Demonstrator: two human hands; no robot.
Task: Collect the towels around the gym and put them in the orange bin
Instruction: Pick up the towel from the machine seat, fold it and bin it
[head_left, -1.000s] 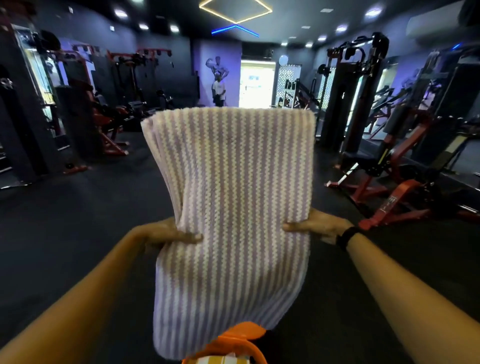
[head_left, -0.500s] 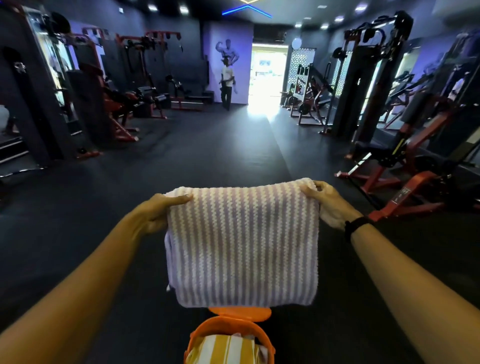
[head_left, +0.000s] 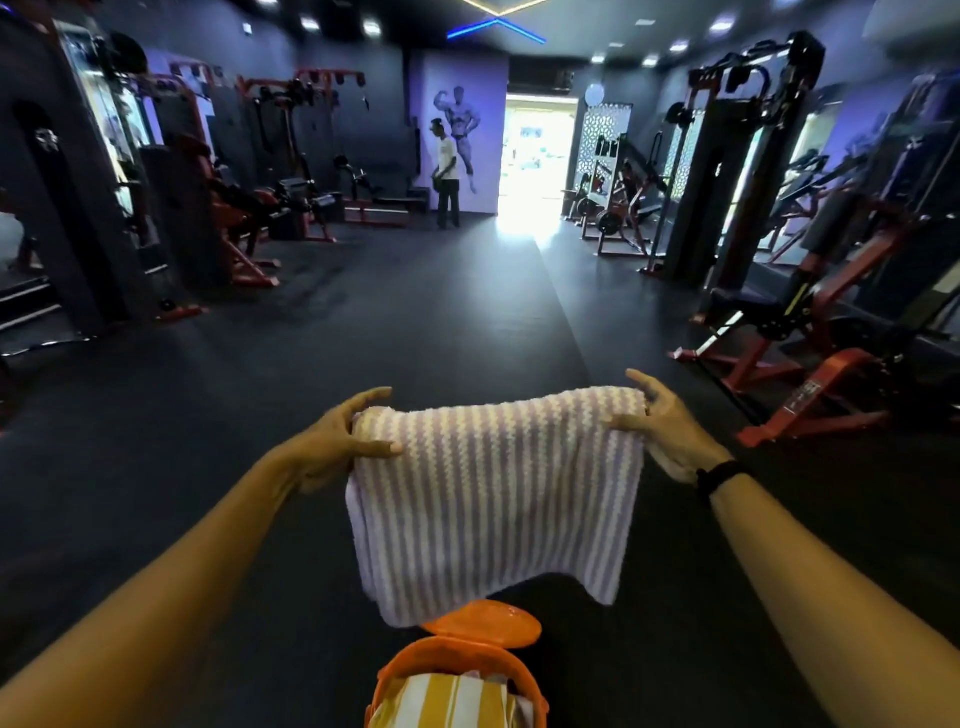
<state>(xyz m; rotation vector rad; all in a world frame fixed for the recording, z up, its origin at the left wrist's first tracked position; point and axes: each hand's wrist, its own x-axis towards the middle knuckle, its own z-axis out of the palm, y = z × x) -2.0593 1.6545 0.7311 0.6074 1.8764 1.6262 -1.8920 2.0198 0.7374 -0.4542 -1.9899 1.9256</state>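
Lilac-striped towel (head_left: 493, 488), pinched at its folded ends by left hand (head_left: 332, 441) and right hand (head_left: 660, 426), hangs over the orange bin (head_left: 457, 675), ready to drop in.

bin (head_left: 395, 670) mouth open, towel (head_left: 493, 499) above

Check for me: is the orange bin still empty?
No, a yellow striped towel already lies inside the orange bin.

Both hands (head_left: 332, 441) (head_left: 662, 428) pinch striped towel (head_left: 493, 499) above orange bin (head_left: 457, 670).
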